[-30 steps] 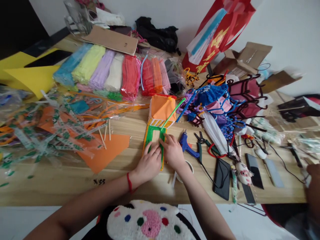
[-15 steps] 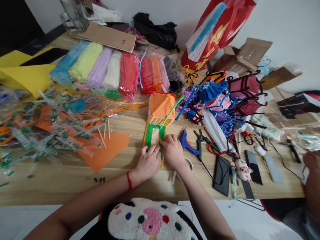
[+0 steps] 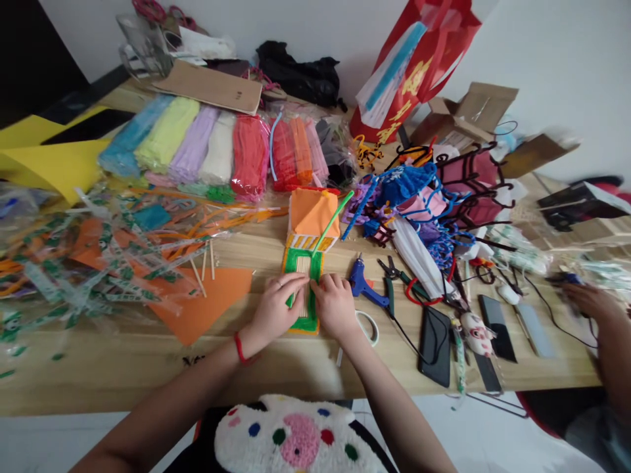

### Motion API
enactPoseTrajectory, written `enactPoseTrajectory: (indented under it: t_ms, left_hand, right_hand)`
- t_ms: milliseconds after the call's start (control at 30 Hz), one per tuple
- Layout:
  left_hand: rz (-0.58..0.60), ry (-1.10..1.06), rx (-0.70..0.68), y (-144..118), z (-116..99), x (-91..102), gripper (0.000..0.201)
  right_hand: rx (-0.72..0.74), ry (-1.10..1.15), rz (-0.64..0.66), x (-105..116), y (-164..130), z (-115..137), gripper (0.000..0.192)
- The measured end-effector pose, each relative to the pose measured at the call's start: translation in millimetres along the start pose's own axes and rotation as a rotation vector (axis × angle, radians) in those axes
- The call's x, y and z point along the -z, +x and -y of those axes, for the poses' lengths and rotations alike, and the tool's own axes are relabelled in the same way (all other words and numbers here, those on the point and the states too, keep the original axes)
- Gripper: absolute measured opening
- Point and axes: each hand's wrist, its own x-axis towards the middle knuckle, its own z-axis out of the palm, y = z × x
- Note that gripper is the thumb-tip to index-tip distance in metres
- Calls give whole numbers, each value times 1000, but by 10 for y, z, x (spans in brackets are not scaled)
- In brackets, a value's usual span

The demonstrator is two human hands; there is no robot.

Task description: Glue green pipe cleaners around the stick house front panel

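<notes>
A small craft model lies flat on the table, with an orange roof, a striped white-and-yellow band and a green-bordered panel around a pale ribbed strip. From it a loose length of green pipe cleaner sticks out to the upper right. My left hand reaches across the panel, its fingers pinched near the right green border. Beside it, my right hand has curled fingers pressed on that same border. The fingertips nearly meet, and hide where the pipe cleaner runs beneath them.
Right of my hands lie a blue glue gun, pliers, a roll of tape and a phone. Bundled pipe cleaners line the back. Orange sheet and plastic scraps spread left. Another person's hand is at far right.
My left hand has moved up the panel and its fingers now reach further across, uncovering the lower green border. My right hand stays on the right border. The other person's hand has reached further in.
</notes>
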Motion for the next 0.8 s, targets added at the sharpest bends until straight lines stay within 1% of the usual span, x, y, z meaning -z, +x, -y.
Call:
enactPoseTrajectory:
  t_ms: [67, 167, 233, 333, 467, 567, 633, 700, 800]
  left_hand:
    - [-31, -165, 111, 50, 52, 22, 24]
    - [-24, -485, 329, 115, 86, 68, 22]
    - [-11, -642, 448, 143, 94, 96, 23]
    - [-38, -760, 533, 159, 127, 105, 23]
    - [-66, -868, 568, 159, 195, 70, 23]
    - [-67, -851, 570, 159, 194, 67, 24]
    - [-54, -812, 554, 159, 160, 83, 25]
    - [-39, -793, 515, 155, 118, 105, 24]
    - [-4, -804, 431, 138, 73, 136, 22]
  right_hand:
    - [41, -43, 20, 35, 57, 35, 23]
    - [73, -57, 32, 61, 95, 49, 18]
    - [44, -54, 15, 43, 61, 61, 19]
    - [-28, -47, -14, -15, -30, 119, 22]
    - [-19, -15, -10, -35, -43, 173, 22]
    - [-51, 127, -50, 5, 26, 90, 21]
    - [-105, 310, -130, 15, 63, 14, 22]
    - [-174, 548, -226, -5, 86, -24, 19]
    - [-270, 865, -305, -63, 125, 26, 17]
